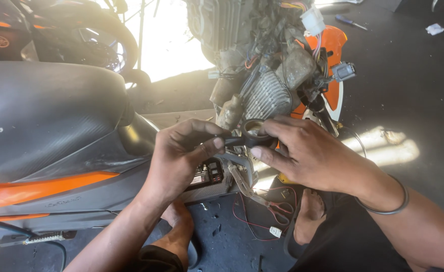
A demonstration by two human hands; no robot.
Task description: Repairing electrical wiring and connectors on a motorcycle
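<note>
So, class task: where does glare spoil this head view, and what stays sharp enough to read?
Head view: sunlight blows out the gap behind the engine and hazes the scooter seat; bright patches fall on the floor; the left hand, right hand and black tape roll they hold stay sharp.

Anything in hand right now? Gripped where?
A black tape roll: right hand pinches the ring at its rim, left hand pulls its free end between thumb and fingers.

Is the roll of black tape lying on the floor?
No, the roll of black tape is held up between the left hand and right hand.
</note>
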